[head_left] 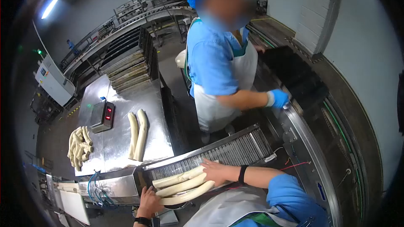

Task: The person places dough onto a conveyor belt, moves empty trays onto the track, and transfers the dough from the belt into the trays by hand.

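Note:
Three long pale dough strips lie side by side over the near edge of a metal mesh conveyor. At their left ends is my left hand, its fingers bent against the dough and partly hidden. My right hand is closed over their right ends, with the palm down. Beyond the conveyor, two more dough strips rest on a steel table. A heap of shorter dough pieces sits at that table's left side, near a scale with a red display.
Across the conveyor stands a co-worker with one blue-gloved hand by a metal rail and dark trays. Stacked trays occupy the table's far end. Blue cables hang at the conveyor's left housing.

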Tool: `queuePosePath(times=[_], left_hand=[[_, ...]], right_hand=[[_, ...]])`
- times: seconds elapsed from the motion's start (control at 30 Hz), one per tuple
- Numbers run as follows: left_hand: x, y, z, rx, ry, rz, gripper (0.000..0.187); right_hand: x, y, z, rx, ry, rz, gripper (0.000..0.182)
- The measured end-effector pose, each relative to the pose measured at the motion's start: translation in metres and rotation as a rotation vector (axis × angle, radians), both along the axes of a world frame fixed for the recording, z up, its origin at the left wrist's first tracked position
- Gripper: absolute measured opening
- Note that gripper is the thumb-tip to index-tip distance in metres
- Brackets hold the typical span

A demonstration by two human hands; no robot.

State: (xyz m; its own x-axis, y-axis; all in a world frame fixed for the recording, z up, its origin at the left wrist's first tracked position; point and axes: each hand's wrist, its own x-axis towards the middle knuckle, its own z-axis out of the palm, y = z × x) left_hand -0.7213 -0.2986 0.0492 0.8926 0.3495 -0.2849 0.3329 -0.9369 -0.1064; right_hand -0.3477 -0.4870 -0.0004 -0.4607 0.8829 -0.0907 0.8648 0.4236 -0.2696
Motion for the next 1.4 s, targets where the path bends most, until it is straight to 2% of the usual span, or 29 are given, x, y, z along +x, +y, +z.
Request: queuePosePath(times=[0.13, 0.27, 0.4, 0.5, 0.6, 0.7, 0.77, 0.83, 0.9, 0.93, 1.03, 1.07, 1.1, 1.13, 1.17, 1.2, 1.23, 1.27, 1.3, 1.33, 1.4], left_hand=[[0.028, 0.01, -0.021, -0.013, 0.009, -0.202, 0.032], [0.065, 0.013, -0.047, 0.039, 0.007, -0.38, 0.038], [0.105, 0.016, -0.05, -0.262, 0.253, -0.323, 0.039], [0.125, 0.004, -0.035, -0.272, 0.257, -0.301, 0.04], [0.125, 0.002, -0.055, -0.169, 0.283, -0.34, 0.042], [0.137, -0.012, -0.054, -0.197, 0.221, -0.298, 0.044], [0.149, -0.021, -0.047, -0.208, 0.139, -0.347, 0.043], [0.172, -0.042, -0.016, -0.208, 0.135, -0.332, 0.043], [0.197, -0.054, 0.005, -0.16, 0.143, -0.419, 0.042], [0.215, -0.059, 0.011, -0.136, 0.145, -0.463, 0.042], [0.283, -0.074, 0.003, -0.206, 0.038, -0.712, 0.04], [0.31, -0.085, 0.005, -0.236, 0.098, -0.7, 0.038], [0.343, -0.098, 0.005, -0.25, 0.033, -0.814, 0.039], [0.383, -0.114, 0.006, -0.187, 0.117, -0.952, 0.043], [0.421, -0.14, 0.018, -0.125, -0.004, -1.068, 0.045], [0.46, -0.169, 0.035, -0.168, -0.121, -1.146, 0.049], [0.502, -0.186, 0.028, -0.074, -0.158, -1.275, 0.056], [0.541, -0.217, 0.048, -0.149, -0.184, -1.29, 0.054], [0.58, -0.245, 0.055, -0.121, -0.32, -1.354, 0.041], [0.616, -0.281, 0.08, -0.114, -0.375, -1.44, 0.033], [0.684, -0.347, 0.092, -0.123, -0.652, -1.454, 0.035]], right_hand=[[0.015, -0.011, -0.014, -0.184, 0.018, -0.064, 0.051], [0.026, -0.027, -0.031, -0.172, -0.079, -0.099, 0.047], [0.041, -0.041, -0.02, -0.254, -0.089, -0.17, 0.043], [0.055, -0.051, -0.005, -0.329, -0.079, -0.248, 0.042], [0.068, -0.062, -0.015, -0.335, -0.089, -0.292, 0.042], [0.08, -0.082, -0.02, -0.298, -0.056, -0.332, 0.042], [0.089, -0.095, -0.009, -0.315, -0.032, -0.355, 0.041], [0.099, -0.118, 0.003, -0.325, 0.047, -0.381, 0.041], [0.106, -0.147, 0.01, -0.326, 0.098, -0.411, 0.042], [0.111, -0.165, 0.011, -0.237, 0.134, -0.446, 0.04], [0.128, -0.229, 0.03, -0.239, 0.2, -0.63, 0.037], [0.128, -0.259, 0.022, -0.1, 0.221, -0.733, 0.034], [0.13, -0.286, 0.022, -0.091, 0.195, -0.825, 0.035], [0.128, -0.317, 0.023, -0.029, 0.178, -0.948, 0.034], [0.124, -0.348, 0.03, 0.034, 0.153, -1.068, 0.033], [0.123, -0.379, 0.051, 0.014, 0.197, -1.188, 0.036], [0.117, -0.408, 0.073, -0.008, 0.241, -1.306, 0.04], [0.103, -0.44, 0.082, 0.133, 0.164, -1.395, 0.039], [0.091, -0.466, 0.087, 0.276, 0.077, -1.472, 0.038], [0.081, -0.48, 0.091, 0.283, -0.034, -1.574, 0.039], [0.066, -0.495, 0.098, 0.322, -0.207, -1.777, 0.04]])
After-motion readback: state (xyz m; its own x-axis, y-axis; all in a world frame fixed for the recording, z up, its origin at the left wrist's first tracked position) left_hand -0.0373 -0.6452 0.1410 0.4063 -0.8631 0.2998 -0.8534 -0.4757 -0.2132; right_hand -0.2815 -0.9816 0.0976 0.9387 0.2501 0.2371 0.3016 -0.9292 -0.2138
